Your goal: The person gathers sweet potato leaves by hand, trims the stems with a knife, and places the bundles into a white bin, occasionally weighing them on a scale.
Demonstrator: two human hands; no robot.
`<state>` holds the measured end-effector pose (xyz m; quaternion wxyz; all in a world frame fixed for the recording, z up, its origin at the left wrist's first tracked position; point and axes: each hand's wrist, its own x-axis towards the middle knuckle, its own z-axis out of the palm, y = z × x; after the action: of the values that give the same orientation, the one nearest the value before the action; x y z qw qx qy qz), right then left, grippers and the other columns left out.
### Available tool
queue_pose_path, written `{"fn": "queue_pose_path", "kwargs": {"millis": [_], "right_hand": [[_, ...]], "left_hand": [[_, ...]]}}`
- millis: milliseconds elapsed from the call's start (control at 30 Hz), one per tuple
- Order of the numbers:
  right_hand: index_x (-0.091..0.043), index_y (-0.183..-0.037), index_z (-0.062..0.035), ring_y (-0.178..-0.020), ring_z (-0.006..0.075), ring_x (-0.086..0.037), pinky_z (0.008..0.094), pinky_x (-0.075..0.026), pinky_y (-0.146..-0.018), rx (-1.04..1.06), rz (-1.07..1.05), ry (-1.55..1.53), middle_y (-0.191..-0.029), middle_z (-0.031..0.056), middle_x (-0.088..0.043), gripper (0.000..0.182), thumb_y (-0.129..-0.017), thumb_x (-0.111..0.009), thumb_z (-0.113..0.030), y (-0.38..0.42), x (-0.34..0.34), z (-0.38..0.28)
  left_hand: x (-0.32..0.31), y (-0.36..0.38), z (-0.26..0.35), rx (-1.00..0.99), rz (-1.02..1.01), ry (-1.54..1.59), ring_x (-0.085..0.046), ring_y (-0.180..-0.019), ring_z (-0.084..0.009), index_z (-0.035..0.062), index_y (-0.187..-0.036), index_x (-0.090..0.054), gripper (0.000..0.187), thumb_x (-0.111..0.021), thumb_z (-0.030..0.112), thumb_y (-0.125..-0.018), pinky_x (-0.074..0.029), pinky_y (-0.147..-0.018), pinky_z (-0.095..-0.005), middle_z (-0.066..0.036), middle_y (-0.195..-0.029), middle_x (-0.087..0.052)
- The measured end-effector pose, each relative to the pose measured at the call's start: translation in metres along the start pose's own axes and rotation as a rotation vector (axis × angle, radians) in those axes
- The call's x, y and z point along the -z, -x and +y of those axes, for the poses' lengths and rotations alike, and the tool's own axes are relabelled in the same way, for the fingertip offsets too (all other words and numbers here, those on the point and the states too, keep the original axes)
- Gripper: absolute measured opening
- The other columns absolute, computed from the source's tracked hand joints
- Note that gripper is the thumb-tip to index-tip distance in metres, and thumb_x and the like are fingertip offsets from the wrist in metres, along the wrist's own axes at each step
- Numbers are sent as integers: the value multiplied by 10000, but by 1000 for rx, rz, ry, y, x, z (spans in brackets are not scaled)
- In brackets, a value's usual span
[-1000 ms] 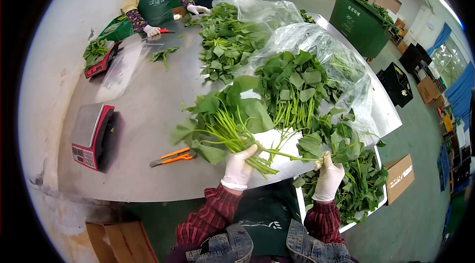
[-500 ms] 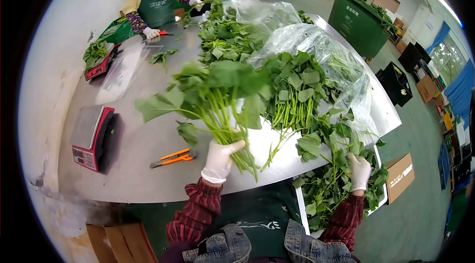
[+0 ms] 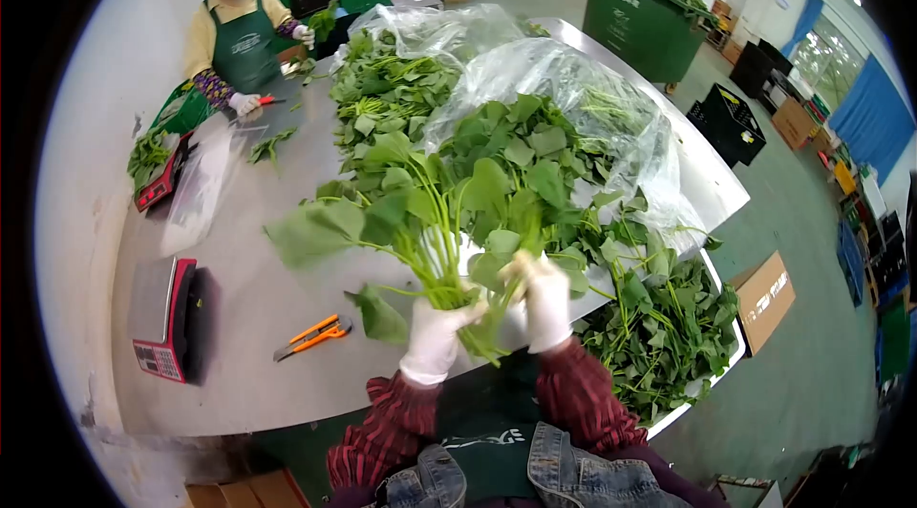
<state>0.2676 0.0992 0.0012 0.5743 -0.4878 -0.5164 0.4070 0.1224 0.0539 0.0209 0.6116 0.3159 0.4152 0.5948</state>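
My left hand (image 3: 435, 341), in a white glove, is closed around the stems of a bunch of leafy greens (image 3: 435, 255) above the table's front edge. The leaves fan upward and the cut stem ends hang below the fist. My right hand (image 3: 543, 303), also gloved, is beside the bunch, its fingers closed on a leafy green stem, somewhat blurred. An orange utility knife (image 3: 315, 336) lies on the steel table (image 3: 258, 269) to the left. Behind my hands is a pile of greens (image 3: 516, 140), partly under clear plastic (image 3: 611, 97).
A white-rimmed bin of loose greens (image 3: 659, 336) stands at my right. Two red scales (image 3: 167, 317) sit along the table's left side, with flat plastic bags (image 3: 201, 193) nearby. A co-worker (image 3: 244, 40) stands across the table. A green wheeled bin (image 3: 640, 21) is behind.
My right hand has come up from the bin of greens to the bunch. My left hand still holds the bunch. The view has shifted, and the co-worker's raised hand now holds greens.
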Motion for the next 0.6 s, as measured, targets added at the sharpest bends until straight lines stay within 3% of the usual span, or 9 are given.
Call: {"fn": "queue_pose_path", "kwargs": {"millis": [67, 167, 200, 233, 267, 300, 367, 533, 600], "right_hand": [[-591, -726, -31, -487, 55, -438, 186, -335, -459, -339, 171, -336, -642, 13, -588, 263, -907, -552, -218, -32, 47, 12], [-603, -748, -15, -469, 45, -428, 182, -316, -436, -191, 21, -259, -615, -2, -580, 263, -918, -539, -206, -44, 70, -25], [-605, -763, -9, -467, 44, -427, 185, -325, -437, -163, -20, -215, -620, 2, -583, 262, -922, -535, -206, -44, 72, -28], [-605, -791, -2, -478, 35, -435, 178, -342, -458, -205, -107, -286, -679, 20, -614, 265, -929, -524, -212, -44, 76, -23], [-593, -809, 1, -486, 30, -445, 175, -351, -469, -225, -143, -352, -750, 43, -645, 273, -932, -521, -233, -41, 73, -31], [-588, -826, 3, -491, 32, -452, 175, -355, -473, -219, -188, -326, -771, 55, -653, 272, -936, -513, -235, -39, 76, -29], [-594, -849, 29, -498, 45, -477, 180, -406, -564, -228, -233, -307, -760, 86, -658, 314, -941, -497, -255, -33, 74, -30], [-581, -877, 28, -501, 43, -492, 166, -384, -508, -233, -307, -262, -834, 88, -667, 285, -932, -515, -244, -28, 61, -37], [-579, -882, 28, -504, 42, -495, 170, -383, -501, -226, -333, -246, -839, 86, -666, 272, -928, -521, -233, -28, 54, -39]], "left_hand": [[6, 4, 15, -20, -103, -75, -574, -651, -135, 6, -886, -568, 213, -696, -26, -719, -472, -610, -266, -62, -782, -610], [33, -25, 37, -45, -140, -631, -580, -674, -137, -6, -959, -595, 243, -689, 57, -744, -466, -622, -252, -56, -782, -615], [43, -34, 33, 49, -48, -46, -567, -661, -121, -13, -939, -603, 235, -686, 68, -735, -466, -621, -253, -46, -744, -611], [72, -75, 44, -41, -237, -619, -558, -703, -98, -6, -906, -623, 227, -696, 77, -708, -460, -642, -248, -42, -793, -614], [77, -89, 59, 53, -84, -876, -579, -820, -195, 25, -864, -661, 225, -726, 110, -666, -465, -678, -342, -101, -809, -630], [101, -111, 56, -522, -51, -1339, -552, -788, -238, 33, -824, -671, 211, -725, 71, -623, -455, -669, -348, -109, -748, -593], [101, -115, 92, -397, 42, -1465, -543, -764, -270, 21, -845, -658, 257, -703, 21, -592, -447, -690, -332, -144, -842, -557], [94, -107, 126, -375, 137, -1048, -544, -708, -152, -8, -912, -618, 288, -655, -35, -628, -440, -601, -272, -49, -752, -553], [85, -95, 122, -267, 158, -561, -524, -661, -105, 7, -900, -622, 251, -659, -36, -655, -422, -572, -240, -6, -740, -552]]}}
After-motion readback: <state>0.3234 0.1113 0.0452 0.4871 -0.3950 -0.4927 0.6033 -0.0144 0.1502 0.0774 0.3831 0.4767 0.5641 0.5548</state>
